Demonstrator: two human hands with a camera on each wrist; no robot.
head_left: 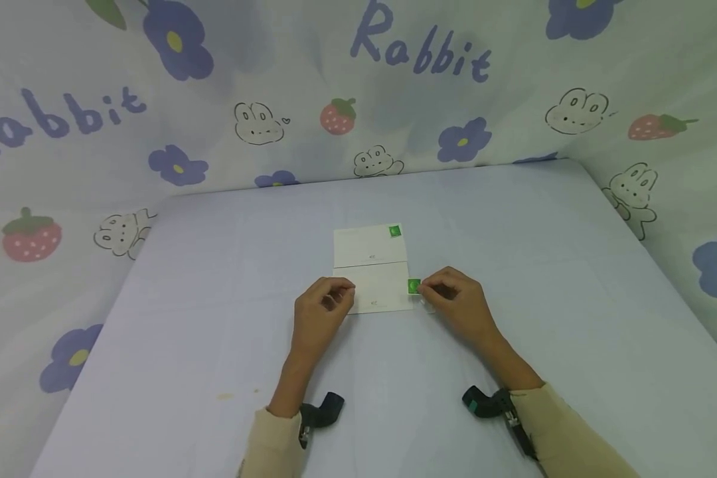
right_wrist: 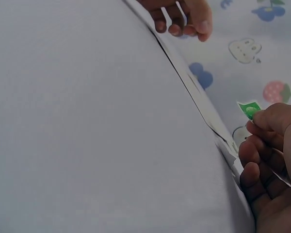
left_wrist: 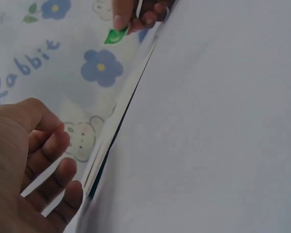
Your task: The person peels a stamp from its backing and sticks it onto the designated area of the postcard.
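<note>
My right hand [head_left: 463, 302] pinches a small green stamp [head_left: 414, 286] with a white border between thumb and forefinger, just over the right edge of the nearer of two white cards or envelopes [head_left: 382, 289]. Beyond it lies the farther card or envelope [head_left: 364, 247], which carries a similar green stamp [head_left: 395, 231] in its upper right corner. At the near one's left edge hovers my left hand [head_left: 322, 312], thumb and forefinger close together, the other fingers loosely bent. In the left wrist view nothing shows between the left hand's [left_wrist: 34, 155] fingers.
A pale cloth covers the table [head_left: 245, 265], with a small yellowish stain [head_left: 224, 396] at the near left. Behind and beside it hangs a curtain [head_left: 299, 60] printed with rabbits, flowers and strawberries. A faint clear scrap [head_left: 428, 307] lies below the right hand's fingers.
</note>
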